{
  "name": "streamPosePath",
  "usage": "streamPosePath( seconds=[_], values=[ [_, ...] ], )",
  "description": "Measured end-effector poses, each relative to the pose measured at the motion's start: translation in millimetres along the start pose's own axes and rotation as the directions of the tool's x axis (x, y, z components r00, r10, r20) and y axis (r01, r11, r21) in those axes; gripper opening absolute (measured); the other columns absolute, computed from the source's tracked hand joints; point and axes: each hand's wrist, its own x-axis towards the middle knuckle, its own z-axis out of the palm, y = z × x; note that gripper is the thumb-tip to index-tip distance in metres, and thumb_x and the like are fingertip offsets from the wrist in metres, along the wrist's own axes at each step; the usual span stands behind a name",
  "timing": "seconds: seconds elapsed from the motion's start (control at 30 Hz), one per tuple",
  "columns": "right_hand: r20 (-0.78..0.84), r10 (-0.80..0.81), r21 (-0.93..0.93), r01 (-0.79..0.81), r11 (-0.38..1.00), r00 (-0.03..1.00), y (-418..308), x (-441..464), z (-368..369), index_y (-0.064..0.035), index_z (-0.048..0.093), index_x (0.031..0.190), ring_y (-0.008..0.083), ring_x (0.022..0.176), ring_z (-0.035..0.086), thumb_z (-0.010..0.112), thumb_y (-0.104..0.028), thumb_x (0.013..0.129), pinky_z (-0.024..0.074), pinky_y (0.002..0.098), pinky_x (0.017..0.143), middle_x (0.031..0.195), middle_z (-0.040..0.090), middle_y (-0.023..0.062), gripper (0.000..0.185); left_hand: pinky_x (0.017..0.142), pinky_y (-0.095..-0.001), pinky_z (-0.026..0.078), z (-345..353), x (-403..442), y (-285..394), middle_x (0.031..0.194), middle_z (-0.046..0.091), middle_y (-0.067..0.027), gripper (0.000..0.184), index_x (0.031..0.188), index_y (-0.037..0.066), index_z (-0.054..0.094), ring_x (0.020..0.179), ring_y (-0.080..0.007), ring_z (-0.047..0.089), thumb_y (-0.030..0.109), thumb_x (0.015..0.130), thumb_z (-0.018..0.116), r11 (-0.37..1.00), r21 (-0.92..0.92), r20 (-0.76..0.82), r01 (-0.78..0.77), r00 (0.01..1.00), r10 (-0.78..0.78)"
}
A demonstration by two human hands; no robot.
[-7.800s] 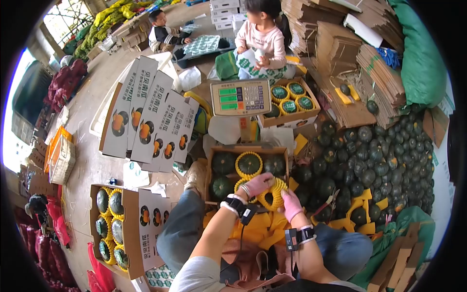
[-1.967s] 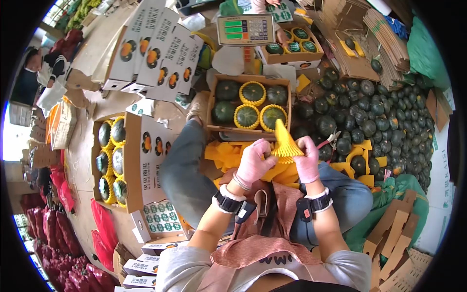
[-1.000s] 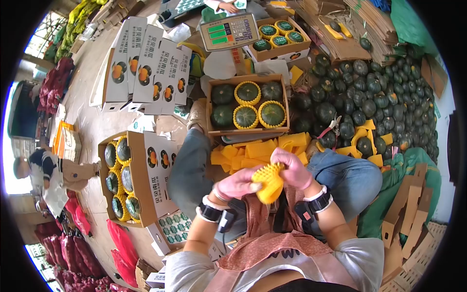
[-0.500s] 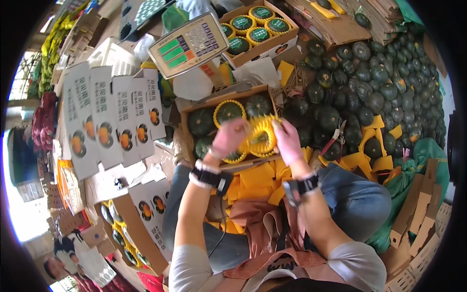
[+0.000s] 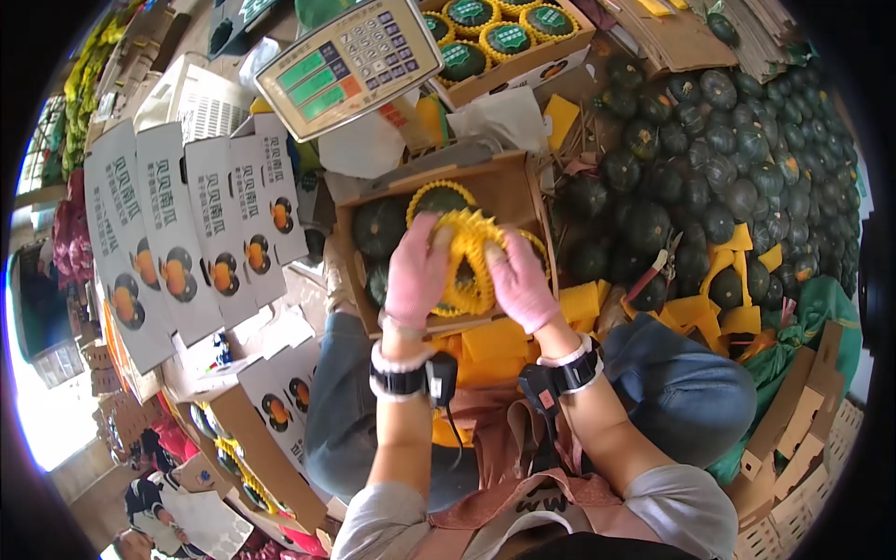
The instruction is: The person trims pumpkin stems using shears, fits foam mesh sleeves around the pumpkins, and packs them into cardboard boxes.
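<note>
Both of my hands wear pink gloves and are over an open cardboard box [image 5: 511,175] in front of me. Between them is a yellow foam net sleeve [image 5: 471,238], gripped at its left side by my left hand [image 5: 417,275] and at its right side by my right hand [image 5: 521,285]. Whether a pumpkin sits inside that net I cannot tell. A bare dark green pumpkin [image 5: 376,229] lies in the box's far left corner. Beside it, a pumpkin [image 5: 441,198] wears a yellow net. My hands hide much of the box's contents.
A digital scale [image 5: 350,65] stands beyond the box, near a carton of netted, labelled pumpkins [image 5: 509,37]. Loose pumpkins [image 5: 719,168] are heaped to the right, with red-handled clippers [image 5: 653,273] on them. Printed cartons [image 5: 215,224] stand left. Yellow foam pieces [image 5: 495,341] lie before me. A person [image 5: 149,504] is at lower left.
My left hand, blurred before, has come onto the yellow net. My right hand has moved left and slightly down with it. The whole view has shifted a little.
</note>
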Motion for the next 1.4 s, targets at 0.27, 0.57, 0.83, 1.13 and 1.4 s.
streamPosePath(
  seconds=[0.27,0.57,0.83,1.13,1.4],
  values=[
    [0.157,-0.157,0.019,0.156,0.988,0.975,35.1,-17.6,43.7,0.0009,0.053,0.105,0.0378,0.092,0.059,0.055,-0.020,0.090,0.0492,0.0365,0.078,0.103,0.060,0.0215,0.026,0.074,-0.0277,0.043,2.2,-73.2,-90.3,0.085,0.054,-0.0065,0.011,0.100,0.001,0.053,0.077,-0.0167,0.049,0.007,0.092,0.052,0.995,-0.093,-0.300,-0.045,0.954,0.015],
    [0.110,0.029,-0.085,-0.020,0.996,0.993,32.3,18.7,55.6,-0.0028,0.056,0.092,0.0407,0.073,0.058,0.060,-0.023,0.087,0.0468,0.0382,0.061,0.080,0.060,0.0215,0.021,0.066,-0.0212,0.042,6.8,-51.4,-130.1,0.077,0.054,0.0001,0.012,0.091,0.000,0.056,0.072,-0.0065,0.046,0.011,0.093,0.054,0.919,-0.392,-0.337,0.036,0.924,-0.180],
    [0.046,0.091,-0.476,-0.058,0.877,0.995,11.4,18.9,51.1,-0.0106,0.050,0.099,0.0361,0.072,0.059,0.052,-0.019,0.089,0.0494,0.0442,0.064,0.087,0.060,0.0180,0.013,0.073,-0.0329,0.049,1.4,-53.0,-116.7,0.083,0.062,-0.0150,0.017,0.099,0.003,0.058,0.076,-0.0272,0.060,0.007,0.083,0.060,0.965,0.185,-0.485,0.188,0.871,-0.076],
    [0.123,-0.154,-0.595,0.197,0.779,0.980,2.7,-23.2,52.2,-0.0175,0.053,0.111,0.0323,0.072,0.060,0.057,-0.007,0.079,0.0524,0.0405,0.061,0.091,0.055,0.0118,0.034,0.083,-0.0345,0.046,-2.6,-69.6,-98.9,0.104,0.055,-0.0181,0.032,0.117,0.005,0.057,0.093,-0.0319,0.056,0.012,0.085,0.060,0.977,0.188,-0.224,-0.101,0.964,0.143],
    [0.073,-0.178,-0.430,0.192,0.882,0.981,18.0,-30.6,56.3,-0.0169,0.051,0.119,0.0350,0.074,0.060,0.052,-0.002,0.081,0.0512,0.0410,0.064,0.093,0.055,0.0141,0.040,0.100,-0.0291,0.035,-8.7,-75.7,-115.9,0.127,0.048,-0.0131,0.044,0.135,0.002,0.039,0.118,-0.0206,0.046,0.009,0.092,0.049,0.915,-0.399,-0.021,-0.053,0.999,0.049]
  ],
)
